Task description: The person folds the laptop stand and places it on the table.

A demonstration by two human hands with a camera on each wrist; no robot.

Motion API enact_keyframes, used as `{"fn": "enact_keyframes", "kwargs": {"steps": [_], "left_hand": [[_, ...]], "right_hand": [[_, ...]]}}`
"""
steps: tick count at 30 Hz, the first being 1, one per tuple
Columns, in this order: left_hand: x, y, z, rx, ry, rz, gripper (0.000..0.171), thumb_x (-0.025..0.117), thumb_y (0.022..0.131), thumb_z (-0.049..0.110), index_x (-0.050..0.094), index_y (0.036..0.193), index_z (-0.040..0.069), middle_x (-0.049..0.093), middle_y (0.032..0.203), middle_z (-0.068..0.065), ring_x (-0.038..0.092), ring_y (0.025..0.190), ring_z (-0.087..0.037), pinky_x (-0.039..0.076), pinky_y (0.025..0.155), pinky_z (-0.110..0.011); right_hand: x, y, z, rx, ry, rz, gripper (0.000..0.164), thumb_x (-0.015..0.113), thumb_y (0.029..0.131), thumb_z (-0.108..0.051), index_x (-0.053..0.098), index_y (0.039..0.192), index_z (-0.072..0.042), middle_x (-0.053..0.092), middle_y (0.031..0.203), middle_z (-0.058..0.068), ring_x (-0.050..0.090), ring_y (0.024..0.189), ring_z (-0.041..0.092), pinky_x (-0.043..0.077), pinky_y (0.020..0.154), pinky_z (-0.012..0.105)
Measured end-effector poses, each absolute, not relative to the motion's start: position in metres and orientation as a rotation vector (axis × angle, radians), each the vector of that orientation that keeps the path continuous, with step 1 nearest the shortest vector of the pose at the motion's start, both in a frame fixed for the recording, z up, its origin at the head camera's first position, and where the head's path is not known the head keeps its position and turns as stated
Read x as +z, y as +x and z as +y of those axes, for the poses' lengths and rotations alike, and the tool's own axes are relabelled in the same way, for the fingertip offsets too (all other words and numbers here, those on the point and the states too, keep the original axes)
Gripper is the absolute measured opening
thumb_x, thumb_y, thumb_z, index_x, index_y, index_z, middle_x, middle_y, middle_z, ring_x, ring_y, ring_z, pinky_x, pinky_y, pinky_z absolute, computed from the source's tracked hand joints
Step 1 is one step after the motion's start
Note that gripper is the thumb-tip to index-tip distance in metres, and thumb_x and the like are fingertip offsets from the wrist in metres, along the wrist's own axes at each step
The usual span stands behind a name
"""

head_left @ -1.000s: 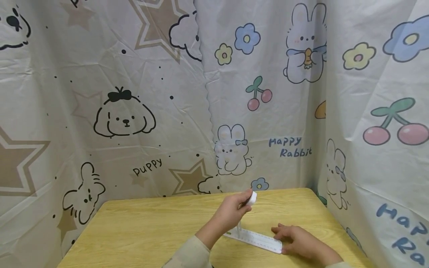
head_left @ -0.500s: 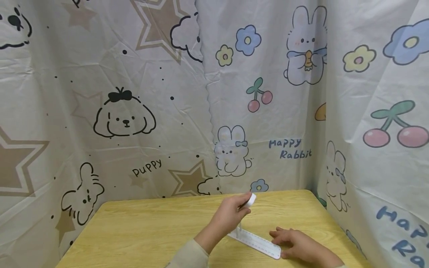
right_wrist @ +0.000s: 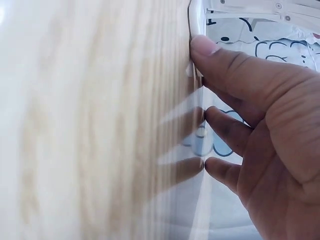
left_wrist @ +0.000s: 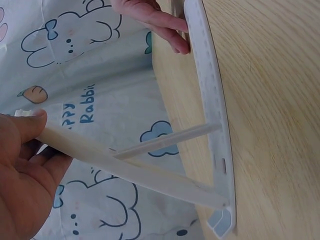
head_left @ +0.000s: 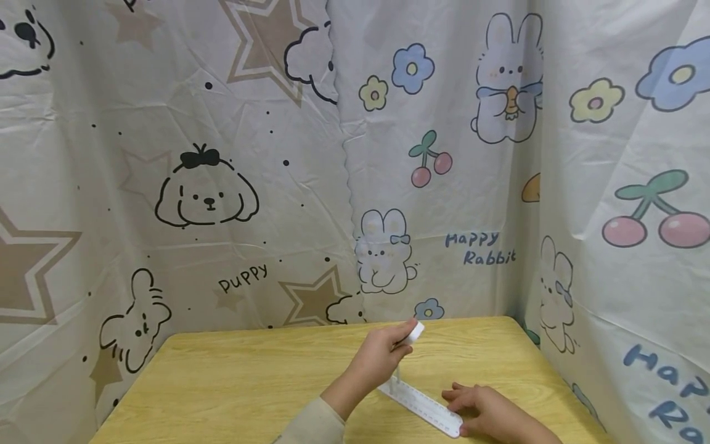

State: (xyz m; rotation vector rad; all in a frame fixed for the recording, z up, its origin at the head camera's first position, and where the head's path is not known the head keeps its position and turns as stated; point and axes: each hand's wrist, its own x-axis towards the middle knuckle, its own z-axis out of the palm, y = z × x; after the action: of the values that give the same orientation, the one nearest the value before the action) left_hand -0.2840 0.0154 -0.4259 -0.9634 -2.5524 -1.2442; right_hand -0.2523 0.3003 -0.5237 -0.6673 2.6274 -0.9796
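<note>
A white folding stand with ruler-like marks along its base stands on the table. In the left wrist view, a long upper arm hinges at one end of the base, and a thin strut links the two. My left hand grips the raised end of the upper arm, its thumb on top and fingers curled underneath. At the base's near right end, my right hand pinches the base between thumb and index finger. In the right wrist view, the thumb presses the white end while other fingertips touch the tabletop.
The yellow wood-grain table reaches back to a cartoon-printed curtain that hangs behind it and along both sides. The table's back right corner lies close to the curtain.
The base's right end has swung toward the near side and slightly left, with my right hand moving along with it. My left hand has kept its grip and barely shifted.
</note>
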Motion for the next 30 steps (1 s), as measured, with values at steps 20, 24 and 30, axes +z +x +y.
{"fn": "enact_keyframes", "kwargs": {"steps": [20, 24, 30], "left_hand": [[-0.437, -0.281, 0.015, -1.434, -0.899, -2.463, 0.048, 0.074, 0.091, 0.002, 0.067, 0.136, 0.019, 0.069, 0.132, -0.007, 0.068, 0.112, -0.013, 0.059, 0.085, -0.02], [-0.432, -0.287, 0.006, -1.443, -0.941, -2.462, 0.047, 0.073, 0.092, 0.003, 0.067, 0.137, 0.018, 0.068, 0.133, -0.007, 0.067, 0.116, -0.016, 0.058, 0.087, -0.02], [-0.43, -0.289, -0.001, -1.587, -0.975, -2.481, 0.046, 0.072, 0.092, 0.0, 0.067, 0.136, 0.016, 0.068, 0.134, -0.004, 0.067, 0.114, -0.012, 0.058, 0.086, -0.018]], "right_hand": [[-0.54, -0.253, 0.302, -1.081, -0.773, 2.491, 0.032, 0.076, 0.091, -0.031, 0.075, 0.123, -0.03, 0.062, 0.144, 0.001, 0.035, 0.144, 0.051, 0.0, 0.099, 0.09], [-0.534, -0.254, 0.294, -1.081, -0.785, 2.5, 0.033, 0.076, 0.091, -0.03, 0.075, 0.123, -0.029, 0.061, 0.144, 0.0, 0.034, 0.145, 0.05, -0.003, 0.1, 0.089], [-0.531, -0.25, 0.29, -1.086, -0.816, 2.479, 0.036, 0.075, 0.09, -0.03, 0.073, 0.127, -0.028, 0.059, 0.147, -0.001, 0.03, 0.149, 0.046, -0.007, 0.102, 0.087]]}}
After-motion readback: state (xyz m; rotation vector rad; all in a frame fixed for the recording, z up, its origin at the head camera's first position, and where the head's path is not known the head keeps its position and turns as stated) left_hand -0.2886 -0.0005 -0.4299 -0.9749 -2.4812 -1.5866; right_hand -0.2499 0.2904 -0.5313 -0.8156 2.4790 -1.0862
